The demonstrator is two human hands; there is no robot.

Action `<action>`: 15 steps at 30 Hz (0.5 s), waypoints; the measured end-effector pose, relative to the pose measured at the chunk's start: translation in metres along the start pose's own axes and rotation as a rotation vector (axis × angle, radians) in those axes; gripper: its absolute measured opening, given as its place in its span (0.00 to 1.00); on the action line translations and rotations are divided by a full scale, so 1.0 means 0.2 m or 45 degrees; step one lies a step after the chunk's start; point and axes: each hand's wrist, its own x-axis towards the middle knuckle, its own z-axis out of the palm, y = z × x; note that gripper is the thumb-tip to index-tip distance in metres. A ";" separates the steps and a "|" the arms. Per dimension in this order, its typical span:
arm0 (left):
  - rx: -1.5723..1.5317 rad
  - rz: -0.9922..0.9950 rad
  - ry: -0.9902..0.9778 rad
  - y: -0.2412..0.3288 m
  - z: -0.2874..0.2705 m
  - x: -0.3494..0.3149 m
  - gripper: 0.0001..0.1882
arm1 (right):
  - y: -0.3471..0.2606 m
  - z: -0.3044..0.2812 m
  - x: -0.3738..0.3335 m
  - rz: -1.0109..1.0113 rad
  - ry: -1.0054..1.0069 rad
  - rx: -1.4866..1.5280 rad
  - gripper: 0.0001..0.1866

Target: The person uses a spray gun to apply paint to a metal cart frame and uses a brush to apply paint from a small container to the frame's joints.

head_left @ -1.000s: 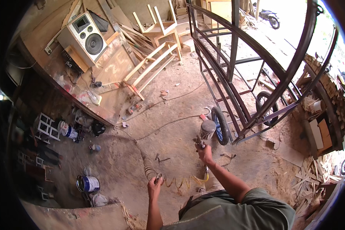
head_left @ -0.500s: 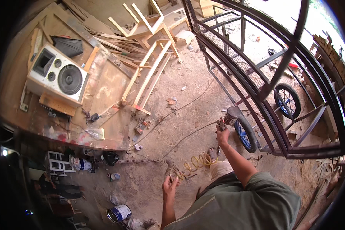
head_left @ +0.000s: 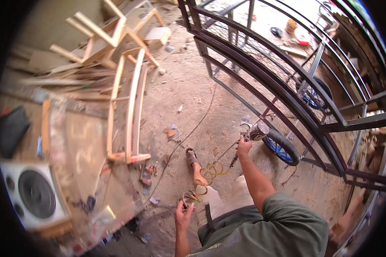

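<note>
on dirt workshop floor [head_left: 193, 94]; right hand [head_left: 243, 147] fingers clamped on spray gun [head_left: 256, 132] | left hand [head_left: 183, 214] fingers clamped on coiled hose [head_left: 210, 171]

We stand at six o'clock on the dirt floor [head_left: 193, 94]. Our right hand [head_left: 243, 147] reaches toward one o'clock and grips a spray gun [head_left: 256, 131], just beside the wheel [head_left: 281, 146] at two o'clock. Behind the wheel, the metal gate frame [head_left: 261, 73] arcs from twelve to three. Our left hand [head_left: 183, 214] sits low at six, holding the coiled hose [head_left: 208, 173], which runs up between both hands. Wooden frames [head_left: 128, 111] lie at eleven; the speaker [head_left: 32, 195] rests at eight on the workbench [head_left: 77, 145].
</note>
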 end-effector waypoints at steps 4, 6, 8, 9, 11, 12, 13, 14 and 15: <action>0.559 0.100 -0.510 0.15 -0.02 0.75 0.19 | 0.23 0.28 0.49 -0.110 0.251 0.179 0.12; 0.594 0.122 -0.568 0.15 -0.03 0.98 0.20 | 0.17 0.51 0.49 -0.104 0.335 0.102 0.13; 0.555 0.108 -0.734 0.27 0.04 1.17 0.22 | 0.22 0.52 0.81 -0.358 0.611 -0.018 0.16; 0.538 0.115 -0.874 0.29 0.11 1.29 0.23 | 0.32 0.32 1.14 -0.632 0.836 -0.126 0.19; 0.553 0.069 -0.913 0.25 0.12 1.46 0.24 | 0.32 0.44 1.29 -0.353 0.818 0.110 0.13; 0.551 0.027 -0.950 0.18 0.13 1.53 0.27 | 0.27 0.53 1.30 -0.277 0.813 0.014 0.16; 0.576 0.031 -0.935 0.14 0.15 1.59 0.26 | 0.21 0.64 1.29 -0.198 0.804 -0.076 0.18; 0.597 0.034 -0.932 0.13 0.17 1.64 0.25 | 0.18 0.71 1.29 -0.124 0.807 -0.169 0.21; 0.607 0.055 -0.949 0.11 0.23 1.70 0.24 | 0.18 0.72 1.36 -0.040 0.836 -0.170 0.22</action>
